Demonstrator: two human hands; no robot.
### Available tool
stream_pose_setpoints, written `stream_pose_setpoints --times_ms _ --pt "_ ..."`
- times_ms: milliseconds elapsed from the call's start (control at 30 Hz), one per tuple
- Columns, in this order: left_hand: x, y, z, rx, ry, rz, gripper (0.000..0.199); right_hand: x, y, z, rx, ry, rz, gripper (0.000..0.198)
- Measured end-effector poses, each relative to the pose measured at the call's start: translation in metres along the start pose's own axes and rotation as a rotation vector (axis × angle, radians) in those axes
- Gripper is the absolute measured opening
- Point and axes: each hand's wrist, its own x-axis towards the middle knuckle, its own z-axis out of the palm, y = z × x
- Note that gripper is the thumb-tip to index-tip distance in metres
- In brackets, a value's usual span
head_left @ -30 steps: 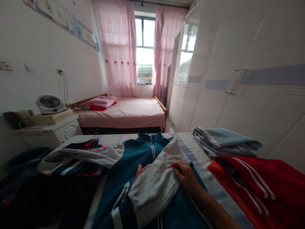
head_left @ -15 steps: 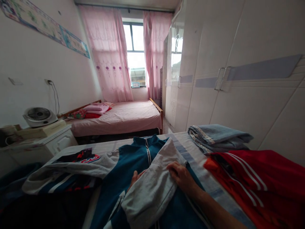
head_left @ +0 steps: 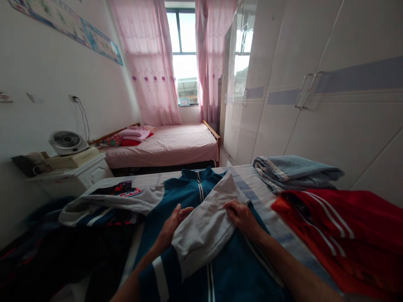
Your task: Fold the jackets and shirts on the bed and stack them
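Observation:
A teal zip-up jacket (head_left: 154, 209) with grey sleeves lies front up on the bed before me. Its right-hand grey sleeve (head_left: 204, 226) is folded across the front, the striped teal cuff end pointing toward the lower left. My left hand (head_left: 174, 220) lies along the left edge of this sleeve, fingers apart, with part of it hidden at the fabric. On the sleeve's right edge rests my right hand (head_left: 241, 216), its fingers loosely bent over the cloth and not visibly pinching it. The other grey sleeve (head_left: 126, 203) stretches out to the left.
Folded blue jeans (head_left: 299, 170) and red trousers with white stripes (head_left: 352, 214) lie at the right. Dark clothes (head_left: 72, 251) are heaped at the left. Beyond are a pink bed (head_left: 170, 142), a fan (head_left: 67, 141) on a cabinet and a white wardrobe (head_left: 283, 126).
My left hand has come out from behind the folded sleeve and now shows at its left edge. The right hand stays on the sleeve. The view has tilted down and shifted left.

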Motion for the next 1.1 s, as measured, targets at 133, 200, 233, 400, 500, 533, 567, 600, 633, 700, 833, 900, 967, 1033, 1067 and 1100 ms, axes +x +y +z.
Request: stream_pose_setpoints --times_ms 133,200,233,400,500,533,567,600,633,700,833,900,967,1033,1067,1100 --pt "-0.024 0.013 -0.038 0.114 0.065 -0.046 0.06 0.0 0.001 0.001 -0.033 -0.002 -0.011 0.017" --pt "-0.04 0.012 -0.051 0.332 0.091 -0.084 0.067 0.0 0.001 0.002 -0.047 -0.002 -0.016 0.018" --pt "-0.048 0.009 -0.056 0.434 0.09 -0.089 0.068 -0.001 0.001 0.002 -0.059 0.002 -0.015 0.019" --pt "-0.071 -0.014 -0.063 0.686 -0.054 0.096 0.064 0.002 -0.003 -0.009 -0.241 0.067 0.072 0.024" --pt "-0.077 -0.016 -0.062 0.801 -0.067 0.144 0.049 0.013 0.0 -0.022 -0.444 0.094 0.229 0.029" --pt "-0.077 -0.015 -0.062 0.832 -0.064 0.144 0.045 0.018 0.002 -0.027 -0.492 0.101 0.278 0.031" --pt "-0.078 -0.013 -0.062 0.839 -0.059 0.14 0.042 0.022 0.005 -0.031 -0.524 0.104 0.319 0.032" --pt "-0.078 -0.012 -0.062 0.818 -0.056 0.136 0.04 0.026 0.009 -0.035 -0.544 0.101 0.352 0.034" --pt "-0.077 -0.01 -0.061 0.77 -0.062 0.129 0.039 0.03 0.013 -0.038 -0.559 0.087 0.383 0.034" --pt "-0.077 -0.008 -0.056 0.585 -0.068 0.114 0.036 0.036 0.021 -0.045 -0.557 0.033 0.422 0.027" --pt "-0.083 -0.008 -0.037 0.077 -0.07 -0.045 0.046 0.041 0.039 -0.063 -0.466 -0.065 0.442 0.025" --pt "-0.085 -0.012 -0.031 -0.002 -0.064 -0.108 0.048 0.04 0.047 -0.072 -0.449 -0.072 0.464 0.028" --pt "-0.085 -0.02 -0.031 0.129 -0.109 -0.059 0.046 0.039 0.054 -0.077 -0.469 -0.051 0.49 0.03" --pt "-0.082 -0.033 -0.039 0.341 -0.179 0.055 0.044 0.04 0.057 -0.076 -0.505 -0.013 0.482 0.032" --pt "-0.08 -0.04 -0.044 0.427 -0.196 0.102 0.045 0.043 0.057 -0.074 -0.522 0.007 0.459 0.034" --pt "-0.079 -0.046 -0.049 0.487 -0.193 0.129 0.048 0.048 0.056 -0.071 -0.537 0.025 0.423 0.036"
